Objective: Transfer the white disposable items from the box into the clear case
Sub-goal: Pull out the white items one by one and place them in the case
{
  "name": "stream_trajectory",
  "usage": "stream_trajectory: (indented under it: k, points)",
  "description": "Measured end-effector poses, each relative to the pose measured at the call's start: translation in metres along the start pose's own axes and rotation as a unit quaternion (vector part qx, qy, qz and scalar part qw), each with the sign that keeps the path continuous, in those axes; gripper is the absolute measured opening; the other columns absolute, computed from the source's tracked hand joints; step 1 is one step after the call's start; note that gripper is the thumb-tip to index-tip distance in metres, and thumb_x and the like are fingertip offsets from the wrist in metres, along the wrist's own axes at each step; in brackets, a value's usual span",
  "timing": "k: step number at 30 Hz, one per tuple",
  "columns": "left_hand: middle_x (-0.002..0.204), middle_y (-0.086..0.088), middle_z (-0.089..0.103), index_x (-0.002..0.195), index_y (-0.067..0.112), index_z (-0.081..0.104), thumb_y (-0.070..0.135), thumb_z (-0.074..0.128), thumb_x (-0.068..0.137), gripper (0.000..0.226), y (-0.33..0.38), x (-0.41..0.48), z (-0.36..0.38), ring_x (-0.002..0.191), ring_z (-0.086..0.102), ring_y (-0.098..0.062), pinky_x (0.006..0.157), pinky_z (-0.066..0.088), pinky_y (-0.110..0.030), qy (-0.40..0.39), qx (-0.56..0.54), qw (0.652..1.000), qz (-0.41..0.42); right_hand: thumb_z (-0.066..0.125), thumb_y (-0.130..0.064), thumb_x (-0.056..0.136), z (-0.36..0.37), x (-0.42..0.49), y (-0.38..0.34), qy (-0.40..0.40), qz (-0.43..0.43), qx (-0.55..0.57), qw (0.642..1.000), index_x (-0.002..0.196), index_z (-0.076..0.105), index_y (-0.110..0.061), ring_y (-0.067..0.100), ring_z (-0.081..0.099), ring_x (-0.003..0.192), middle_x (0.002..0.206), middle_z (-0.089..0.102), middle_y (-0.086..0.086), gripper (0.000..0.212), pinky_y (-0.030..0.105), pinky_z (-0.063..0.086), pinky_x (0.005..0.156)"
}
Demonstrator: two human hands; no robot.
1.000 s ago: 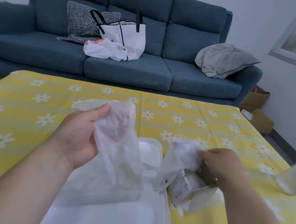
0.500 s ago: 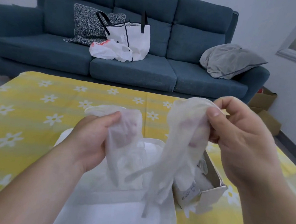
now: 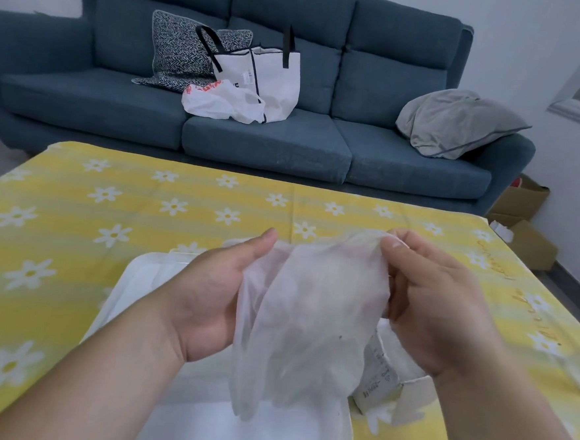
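Your left hand (image 3: 207, 296) and right hand (image 3: 437, 309) each pinch the translucent white gloves (image 3: 309, 320), which hang above the clear case (image 3: 232, 432). The box (image 3: 413, 397) sits just beside the case at 3 o'clock, on the yellow floral tabletop (image 3: 75, 222)

This is a home living room. A blue three-seat sofa (image 3: 263, 145) carries a patterned cushion (image 3: 180, 54), a grey pillow (image 3: 460, 125), a white tote bag (image 3: 274, 78) and a crumpled plastic bag (image 3: 218, 101). A yellow daisy-print cloth (image 3: 111, 207) covers the table in front, and open cardboard boxes (image 3: 522, 208) sit on the floor by the wall.
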State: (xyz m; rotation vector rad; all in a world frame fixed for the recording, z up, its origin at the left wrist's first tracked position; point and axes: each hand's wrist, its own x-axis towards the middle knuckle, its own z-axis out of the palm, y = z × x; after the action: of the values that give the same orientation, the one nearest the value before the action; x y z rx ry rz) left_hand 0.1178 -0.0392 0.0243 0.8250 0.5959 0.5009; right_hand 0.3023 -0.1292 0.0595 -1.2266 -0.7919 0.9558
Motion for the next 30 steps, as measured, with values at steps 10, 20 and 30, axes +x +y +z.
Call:
stream_trajectory:
  k: [10, 20, 30]
  points:
    - [0.136, -0.015, 0.062, 0.130, 0.011, 0.066, 0.053, 0.041, 0.095, 0.060, -0.007, 0.004, -0.004, 0.130, 0.056, -0.033, 0.113, 0.037, -0.047, -0.081, -0.055, 0.995, -0.008, 0.048, -0.013, 0.079, 0.014, -0.012, -0.014, -0.136, -0.016, 0.036, 0.990, 0.065, 0.053, -0.011, 0.031, 0.020, 0.059, 0.066, 0.031, 0.012, 0.015, 0.039, 0.017, 0.053]
    - [0.139, -0.010, 0.061, 0.136, 0.015, 0.062, 0.080, 0.017, 0.088, 0.092, -0.018, 0.004, -0.002, 0.130, 0.057, -0.026, 0.110, 0.042, -0.041, -0.155, -0.099, 0.982, -0.033, 0.052, -0.012, 0.087, 0.021, 0.000, 0.007, -0.088, 0.014, -0.051, 0.995, 0.071, 0.052, -0.009, 0.015, 0.032, 0.047, 0.054, 0.035, 0.003, 0.017, 0.027, 0.025, 0.044]
    - [0.117, -0.008, 0.074, 0.119, 0.017, 0.072, 0.027, 0.066, 0.091, 0.031, -0.024, -0.004, 0.001, 0.108, 0.071, -0.024, 0.085, 0.060, -0.037, -0.017, 0.062, 0.996, 0.058, 0.048, -0.003, 0.095, 0.025, -0.001, 0.003, -0.056, 0.030, -0.116, 0.991, 0.075, 0.055, -0.008, 0.016, 0.042, 0.042, 0.053, 0.049, 0.005, 0.022, 0.021, 0.037, 0.040]
